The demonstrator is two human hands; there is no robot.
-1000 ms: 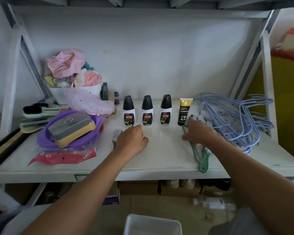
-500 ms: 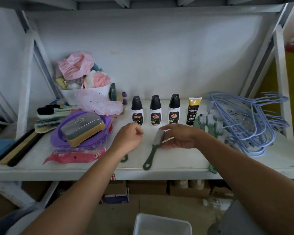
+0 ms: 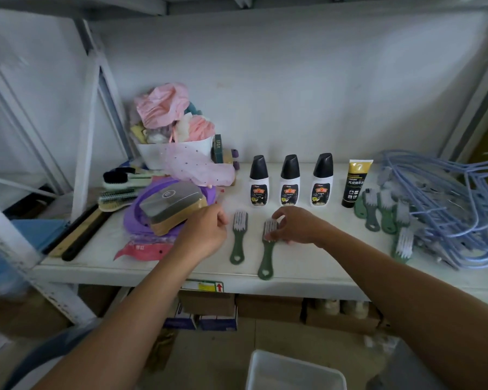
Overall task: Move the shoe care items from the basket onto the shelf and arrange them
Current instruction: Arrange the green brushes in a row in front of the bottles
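**Fingers [image 3: 276,220] pinch bristle head**

Right hand [image 3: 296,225] nips the white bristled end of a green plastic brush [image 3: 266,253], which lies flat on the white shelf [image 3: 307,263] with its heart-holed handle toward the edge. Left hand [image 3: 206,235] is curled and empty, just beside a second brush [image 3: 238,240]. Three black-capped bottles [image 3: 289,181] and a tube [image 3: 354,182] stand upright behind.

The left hand [image 3: 206,235] and right hand [image 3: 296,225] extend from arms [image 3: 130,319] bare past the elbow; blurred grey cloth [image 3: 412,370] shows below the right hand.
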